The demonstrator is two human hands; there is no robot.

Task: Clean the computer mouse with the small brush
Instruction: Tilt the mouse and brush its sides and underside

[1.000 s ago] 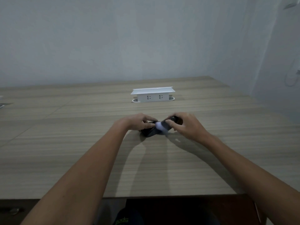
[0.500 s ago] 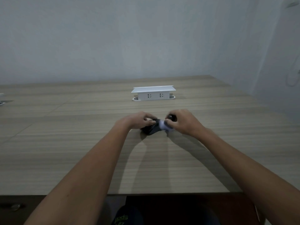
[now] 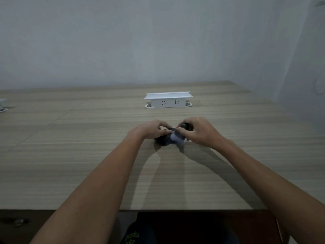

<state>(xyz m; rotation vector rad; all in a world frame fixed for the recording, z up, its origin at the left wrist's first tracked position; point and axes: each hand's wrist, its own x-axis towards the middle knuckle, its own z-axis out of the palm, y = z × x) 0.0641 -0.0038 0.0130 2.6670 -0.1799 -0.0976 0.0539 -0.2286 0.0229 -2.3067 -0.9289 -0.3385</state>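
Observation:
A dark computer mouse lies on the wooden desk, partly covered by my fingers. My left hand grips the mouse from the left. My right hand holds a small brush with a black handle end and a pale bristle head pressed against the mouse's right side. Most of the brush handle is hidden inside my right hand.
A white pop-up socket box stands on the desk behind the hands. A small white object sits at the far left edge. The desk's front edge runs below my forearms. Walls close off the back and right.
The brush head has shifted slightly right and lower along the mouse. My left hand has kept its grip; the view has drifted a little.

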